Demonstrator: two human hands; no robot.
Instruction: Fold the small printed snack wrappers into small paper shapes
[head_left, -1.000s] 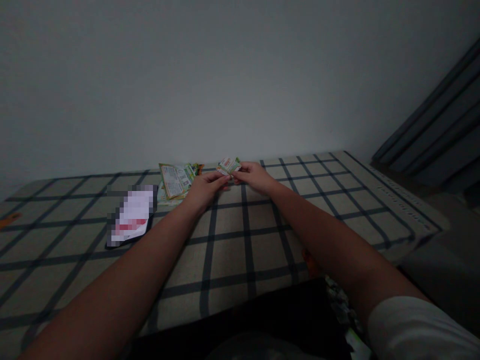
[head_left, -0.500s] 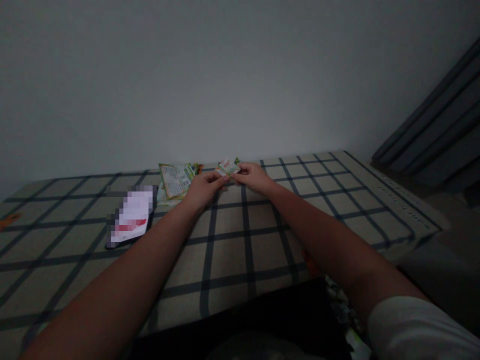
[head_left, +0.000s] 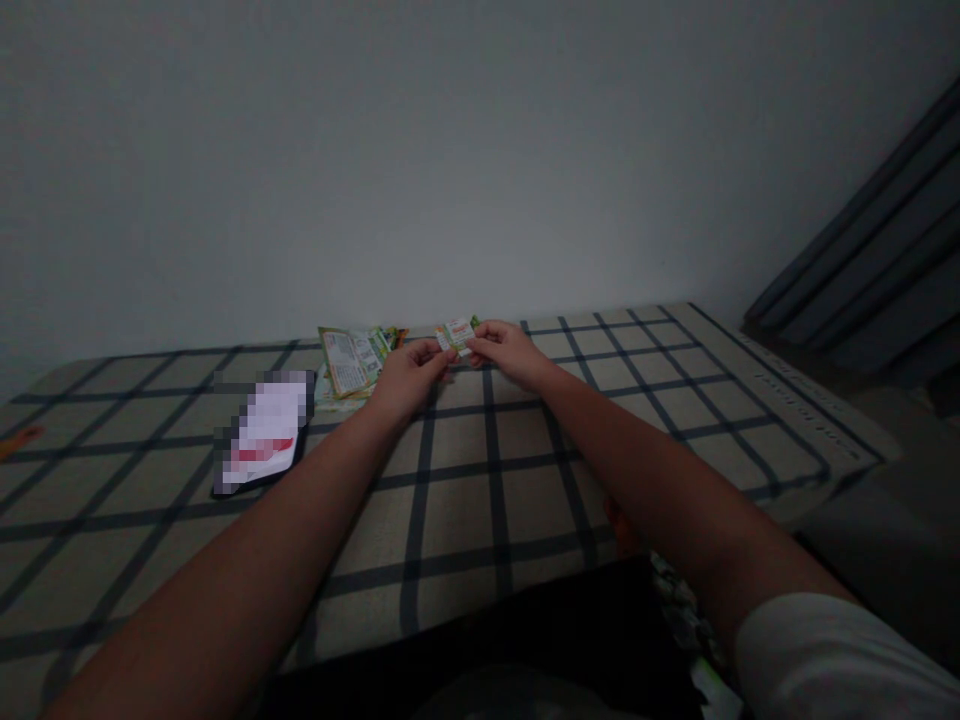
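Observation:
Between my two hands is a small white-and-green printed packet (head_left: 456, 332), held up at the far side of the table near the wall. My left hand (head_left: 415, 375) pinches its left lower corner between thumb and fingers. On the other side, the fingers and thumb of my right hand (head_left: 504, 352) are closed on its right edge. A bit of green shows behind the packet's upper right. Several flat printed packets (head_left: 351, 362), green, white and yellow, lie in a pile just left of my left hand.
A phone (head_left: 266, 430) with a lit, blurred screen lies left of my left forearm. The checked tablecloth (head_left: 457, 480) covers the table, which reaches back to a plain wall (head_left: 480, 170). A dark curtain (head_left: 877, 220) hangs at the right. Something orange (head_left: 21, 440) lies at the left edge.
The small packet has turned slightly and stands more level in my fingers. My right thumb and fingers have shifted a little on its right edge. My left hand has barely moved.

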